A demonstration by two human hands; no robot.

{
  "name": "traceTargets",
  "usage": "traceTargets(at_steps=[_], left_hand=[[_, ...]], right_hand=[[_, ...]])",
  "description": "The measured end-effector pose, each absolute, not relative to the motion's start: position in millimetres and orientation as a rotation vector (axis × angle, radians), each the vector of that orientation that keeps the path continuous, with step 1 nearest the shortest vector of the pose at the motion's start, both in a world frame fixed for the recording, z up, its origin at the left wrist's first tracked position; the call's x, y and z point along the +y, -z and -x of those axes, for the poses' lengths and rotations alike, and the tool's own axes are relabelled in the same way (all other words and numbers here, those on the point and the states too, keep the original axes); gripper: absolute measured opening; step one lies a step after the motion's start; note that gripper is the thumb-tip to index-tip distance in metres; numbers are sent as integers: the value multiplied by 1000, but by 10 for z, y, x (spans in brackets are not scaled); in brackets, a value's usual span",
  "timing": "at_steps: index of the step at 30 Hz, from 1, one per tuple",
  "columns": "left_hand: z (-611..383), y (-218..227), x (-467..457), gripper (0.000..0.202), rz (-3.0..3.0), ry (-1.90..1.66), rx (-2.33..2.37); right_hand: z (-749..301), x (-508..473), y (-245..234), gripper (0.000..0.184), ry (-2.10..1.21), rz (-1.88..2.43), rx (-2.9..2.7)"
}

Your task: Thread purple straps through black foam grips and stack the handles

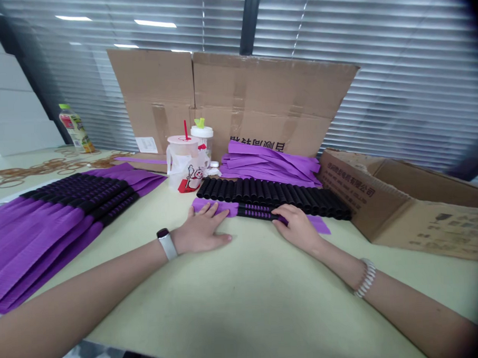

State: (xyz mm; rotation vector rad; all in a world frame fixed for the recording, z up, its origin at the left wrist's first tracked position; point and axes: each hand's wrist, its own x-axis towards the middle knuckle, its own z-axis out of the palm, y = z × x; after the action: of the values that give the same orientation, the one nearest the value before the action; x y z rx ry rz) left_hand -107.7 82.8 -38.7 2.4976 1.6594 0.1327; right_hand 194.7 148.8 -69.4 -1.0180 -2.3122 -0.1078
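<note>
Near the middle of the table, a purple strip [233,210] runs through a flat black slotted sleeve [256,212], its purple showing in the slots. My left hand [199,229] lies flat on the strip's left part, fingers spread. At the sleeve's right end, my right hand [298,226] has bent fingers and thumb closed on it; the fingertips are partly hidden. The strip's other end [319,224] sticks out beyond that hand. Just behind lies a row of black tubes [259,191], close to both hands. Loose purple strips [268,164] are piled behind the row.
On the left lies a stack of sleeved purple strips [39,230]. Behind stand a bagged drink cup [182,155], a white-lidded cup [202,132], a bottle [76,128] and rubber bands [44,167]. An open carton [382,204] stands right; a cardboard sheet [266,88] leans behind.
</note>
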Motion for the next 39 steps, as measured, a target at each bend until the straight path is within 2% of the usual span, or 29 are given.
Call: traceTargets(at_steps=[39], left_hand=[[1036,331,755,85,-2525,-89,1698]], right_hand=[[-1952,1493,719,18,102,998,-2296]])
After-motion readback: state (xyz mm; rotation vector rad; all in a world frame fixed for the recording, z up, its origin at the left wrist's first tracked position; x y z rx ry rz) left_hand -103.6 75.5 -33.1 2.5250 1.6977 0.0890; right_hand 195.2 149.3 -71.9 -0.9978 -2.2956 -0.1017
